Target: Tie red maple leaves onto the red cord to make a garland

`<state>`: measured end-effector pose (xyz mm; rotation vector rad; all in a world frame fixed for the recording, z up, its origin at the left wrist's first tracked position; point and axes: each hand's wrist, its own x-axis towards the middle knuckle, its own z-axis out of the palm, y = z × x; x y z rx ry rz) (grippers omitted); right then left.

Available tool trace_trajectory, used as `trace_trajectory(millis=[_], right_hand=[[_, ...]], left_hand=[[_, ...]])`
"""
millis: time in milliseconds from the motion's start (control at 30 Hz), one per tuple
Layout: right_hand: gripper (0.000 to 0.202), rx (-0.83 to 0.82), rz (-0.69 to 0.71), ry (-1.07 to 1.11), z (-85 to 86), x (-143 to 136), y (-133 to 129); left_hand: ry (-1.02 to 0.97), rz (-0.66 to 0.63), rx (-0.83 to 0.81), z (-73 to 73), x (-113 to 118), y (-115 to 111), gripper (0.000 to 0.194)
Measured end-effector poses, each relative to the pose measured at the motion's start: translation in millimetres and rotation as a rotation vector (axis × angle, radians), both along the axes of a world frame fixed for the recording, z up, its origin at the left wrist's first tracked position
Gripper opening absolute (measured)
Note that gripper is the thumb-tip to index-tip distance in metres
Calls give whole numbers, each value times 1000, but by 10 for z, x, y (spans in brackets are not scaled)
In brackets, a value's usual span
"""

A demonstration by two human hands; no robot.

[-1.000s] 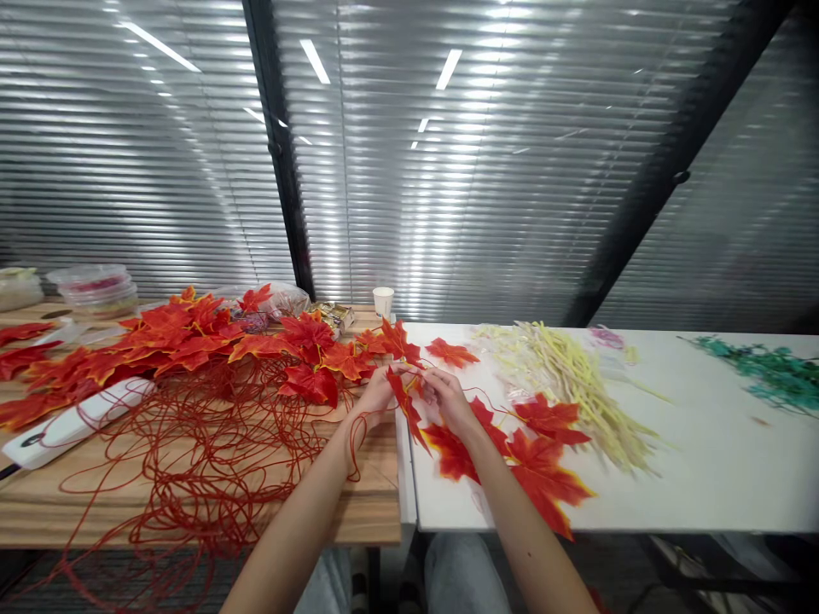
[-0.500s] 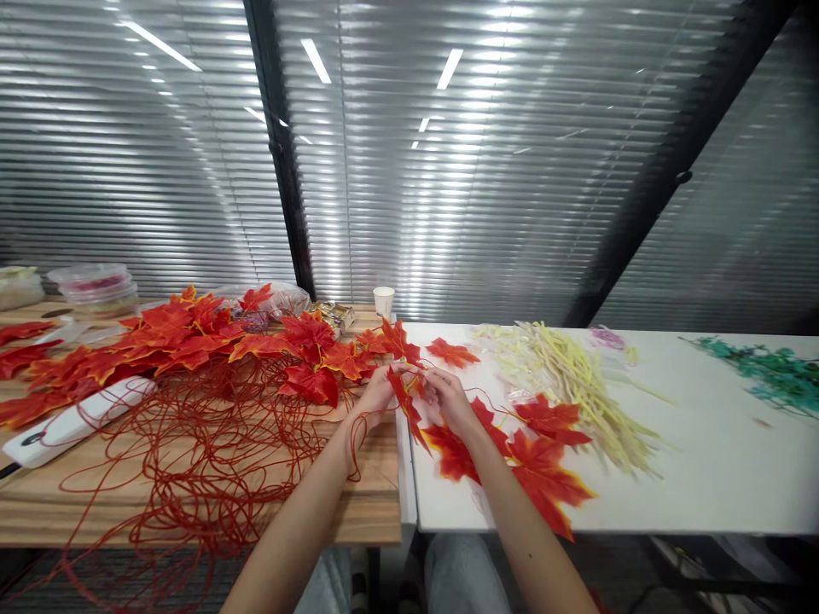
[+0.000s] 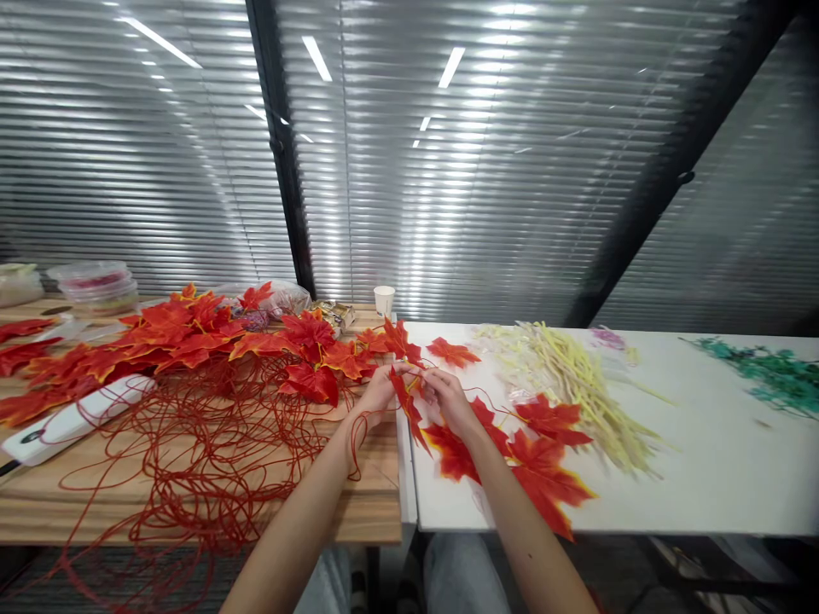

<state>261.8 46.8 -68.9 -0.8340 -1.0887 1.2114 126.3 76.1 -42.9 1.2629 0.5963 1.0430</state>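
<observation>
Over the seam between two tables, my left hand (image 3: 380,390) and my right hand (image 3: 446,394) meet, fingers pinched close together. Between them is a red artificial maple leaf (image 3: 407,404) hanging down, its yellowish stem at my fingertips. Red cord (image 3: 359,443) loops over my left wrist and runs among my fingers; exactly how it passes there is too small to see. More red maple leaves (image 3: 543,473) lie under and beside my right forearm. To the left, a large tangle of red cord (image 3: 211,452) spreads on the wooden table, with a pile of maple leaves (image 3: 172,328) behind it.
A white power strip (image 3: 80,418) lies on the wooden table (image 3: 358,520). Behind stand plastic tubs (image 3: 95,290) and a paper cup (image 3: 384,300). On the white table (image 3: 704,477) are pale yellow strands (image 3: 576,384) and green foliage (image 3: 768,371). Cord hangs over the front edge.
Almost nothing differs. My right fingers have shifted slightly against the leaf's stem, and both hands stay in the same place.
</observation>
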Motion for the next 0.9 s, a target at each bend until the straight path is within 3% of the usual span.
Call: trace_trajectory(millis=[900], right_hand=[[29, 42, -36, -51, 7, 11, 6]], left_hand=[[-23, 0, 21, -64, -4, 43, 29]])
